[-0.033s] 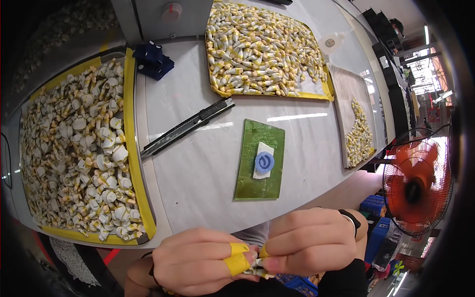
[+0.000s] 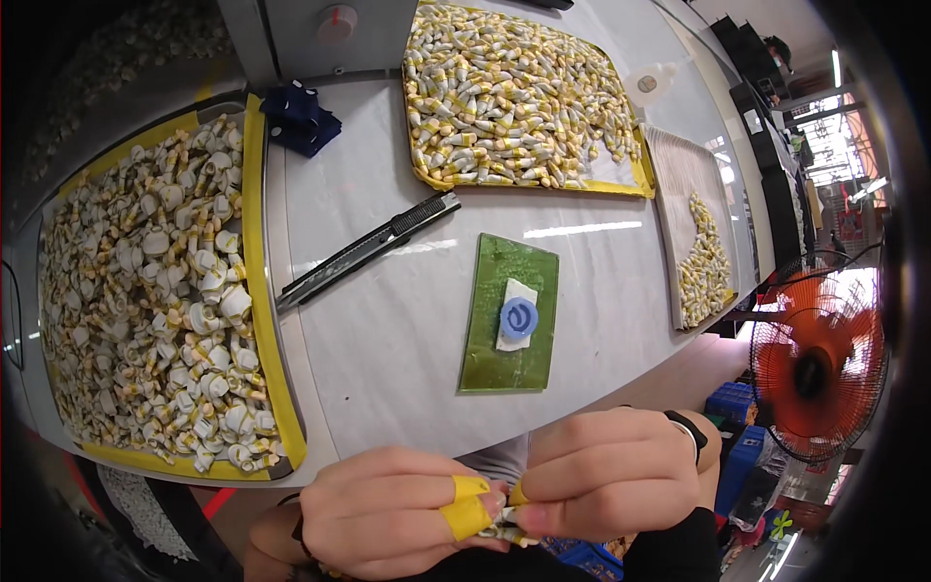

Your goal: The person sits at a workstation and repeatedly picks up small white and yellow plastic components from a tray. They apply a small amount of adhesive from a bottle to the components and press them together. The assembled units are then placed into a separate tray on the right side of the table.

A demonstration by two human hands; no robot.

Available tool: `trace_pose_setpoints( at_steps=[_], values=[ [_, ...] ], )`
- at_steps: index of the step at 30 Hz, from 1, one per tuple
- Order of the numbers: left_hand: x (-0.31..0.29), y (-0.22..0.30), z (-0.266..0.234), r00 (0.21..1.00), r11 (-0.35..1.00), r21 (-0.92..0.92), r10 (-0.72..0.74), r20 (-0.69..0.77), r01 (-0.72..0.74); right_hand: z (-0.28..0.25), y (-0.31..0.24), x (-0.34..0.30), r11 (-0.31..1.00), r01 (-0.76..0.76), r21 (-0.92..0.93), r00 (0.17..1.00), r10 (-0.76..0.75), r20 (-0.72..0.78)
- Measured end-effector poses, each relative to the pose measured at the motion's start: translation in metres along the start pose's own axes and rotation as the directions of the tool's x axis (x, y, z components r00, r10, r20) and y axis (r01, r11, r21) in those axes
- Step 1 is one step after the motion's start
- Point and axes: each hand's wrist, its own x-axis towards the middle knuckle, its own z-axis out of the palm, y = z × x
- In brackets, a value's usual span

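Close together at the table's near edge, both my hands are closed with the fingertips meeting. My left hand [image 2: 388,509], with yellow tape around its fingers, grips several small white-and-yellow pieces [image 2: 506,533]. My right hand [image 2: 611,475] pinches at the same pieces between thumb and forefinger; yellow tape shows on one fingertip. The fingers hide most of what is held, so its exact kind is unclear. Beyond the hands lies a green rectangular plate [image 2: 490,364], bearing a white pad [image 2: 512,343] and a round blue cup-like piece [image 2: 520,317].
A yellow-edged tray [image 2: 274,378] of white pieces fills the left. Another tray [image 2: 543,184] of cone-shaped pieces lies at the back, beside a smaller tray [image 2: 669,160]. A black utility knife [image 2: 369,249] and dark blue cloth [image 2: 301,118] lie between. An orange fan [image 2: 815,359] stands right.
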Motion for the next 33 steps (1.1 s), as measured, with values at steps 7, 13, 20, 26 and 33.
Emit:
trace_pose_setpoints(
  at_steps=[7,13,20,26,33],
  values=[
    [-0.004,-0.007,0.003,0.996,0.996,0.022,-0.087,0.008,0.087,0.006,-0.004,-0.008,0.995,-0.028,-0.099,0.996,0.020,-0.083],
    [-0.004,-0.002,0.008,0.995,0.962,0.268,-0.034,-0.093,0.058,0.015,-0.008,-0.015,0.987,-0.057,-0.150,0.985,0.031,-0.172],
    [-0.008,0.001,0.013,0.817,0.681,-0.561,-0.576,-0.014,0.471,0.012,-0.001,-0.010,0.942,-0.225,0.249,0.911,0.294,-0.288],
    [-0.016,-0.005,0.010,0.833,0.606,-0.647,-0.547,0.085,0.463,0.015,0.007,-0.003,0.860,-0.303,0.410,0.919,0.378,-0.112],
    [-0.015,-0.004,0.007,0.811,0.633,-0.541,-0.558,0.177,0.554,0.012,0.004,-0.002,0.866,-0.368,0.340,0.918,0.396,-0.014]
  ],
)
